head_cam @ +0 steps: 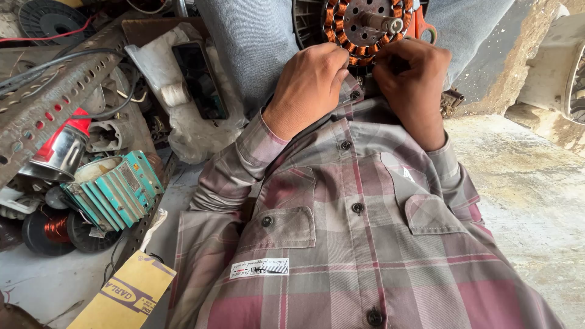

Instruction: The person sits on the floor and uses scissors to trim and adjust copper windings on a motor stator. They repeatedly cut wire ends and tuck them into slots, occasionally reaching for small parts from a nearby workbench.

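While the camera looks straight down the person's chest, the lower half of the view is filled by a plaid shirt (359,244) in grey and dull red, with two buttoned pockets. To the right lies a bare, pale concrete floor (536,201), rough and stained. To the left, a heap of workshop parts covers the floor: a perforated metal angle bar (49,103), a teal finned motor housing (113,192), a dark spool of copper wire (49,228), a red and chrome can (61,149), a dark phone (200,79) resting on crumpled plastic, and a yellow cardboard box (125,298) near the bottom edge.

The motor coil (365,27), a round core wound with copper wire around a central shaft, sits at the top centre between the person's knees, which are clad in grey trousers (250,49). An orange-handled tool (420,24) lies just beside it on the right.

Both forearms rise from the shirt cuffs and meet at the lower rim of the coil. The left hand (308,85) is curled into a loose fist, fingers pressed together against the windings. The right hand (411,76) is likewise curled, its fingertips pinching at the copper windings; what exactly lies between them cannot be told.
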Tool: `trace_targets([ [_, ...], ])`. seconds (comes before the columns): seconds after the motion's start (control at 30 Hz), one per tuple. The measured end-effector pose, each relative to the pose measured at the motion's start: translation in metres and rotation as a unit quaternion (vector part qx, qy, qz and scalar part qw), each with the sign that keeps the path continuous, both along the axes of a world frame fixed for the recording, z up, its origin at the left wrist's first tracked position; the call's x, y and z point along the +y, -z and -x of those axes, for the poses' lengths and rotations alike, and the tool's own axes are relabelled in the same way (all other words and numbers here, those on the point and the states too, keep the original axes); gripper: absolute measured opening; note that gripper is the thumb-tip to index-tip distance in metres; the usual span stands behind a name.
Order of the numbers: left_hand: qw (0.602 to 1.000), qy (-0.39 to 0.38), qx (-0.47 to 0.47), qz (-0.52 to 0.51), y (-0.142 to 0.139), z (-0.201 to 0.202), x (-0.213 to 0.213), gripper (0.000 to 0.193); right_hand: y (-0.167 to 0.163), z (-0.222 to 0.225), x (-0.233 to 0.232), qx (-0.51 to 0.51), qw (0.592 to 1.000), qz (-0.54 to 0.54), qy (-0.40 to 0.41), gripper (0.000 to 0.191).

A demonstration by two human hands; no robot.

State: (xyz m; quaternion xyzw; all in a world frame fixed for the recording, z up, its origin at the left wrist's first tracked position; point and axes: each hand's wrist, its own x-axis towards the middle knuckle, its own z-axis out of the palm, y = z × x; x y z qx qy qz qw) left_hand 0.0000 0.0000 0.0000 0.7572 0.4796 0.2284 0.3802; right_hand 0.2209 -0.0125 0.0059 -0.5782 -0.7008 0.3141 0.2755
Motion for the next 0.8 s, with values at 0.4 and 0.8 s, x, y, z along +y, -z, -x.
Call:
trace_targets([
  [0.4, 1.000, -0.001, -0.001, -0.002, -0.002, 0.000, 0.000, 0.015, -0.004, 0.009, 0.002, -0.018, 0.999, -0.048, -0.017, 0.007],
  [0.8, 1.000, -0.004, -0.026, 0.000, -0.005, 0.003, 0.000, 0.012, 0.027, -0.021, -0.008, 0.189, 0.976, 0.100, 0.051, 0.012],
])
